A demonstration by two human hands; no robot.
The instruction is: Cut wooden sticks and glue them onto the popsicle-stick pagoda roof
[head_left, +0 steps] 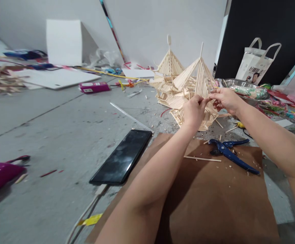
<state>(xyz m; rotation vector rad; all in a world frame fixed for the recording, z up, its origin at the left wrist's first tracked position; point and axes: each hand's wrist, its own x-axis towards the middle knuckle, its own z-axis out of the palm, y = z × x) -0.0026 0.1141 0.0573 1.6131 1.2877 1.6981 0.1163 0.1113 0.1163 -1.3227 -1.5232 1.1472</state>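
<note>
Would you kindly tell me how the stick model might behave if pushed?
The stick model is probably light for its size, being built of thin sticks. Its slender spires look fragile; its wide lower tiers suggest it may slide before tipping.

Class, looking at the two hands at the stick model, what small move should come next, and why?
Perhaps press lightly with the right hand near the base of the front pointed roof, holding the left hand steady: both hands' fingers sit close together there, and the roof's thin sticks look easily shifted.
</note>
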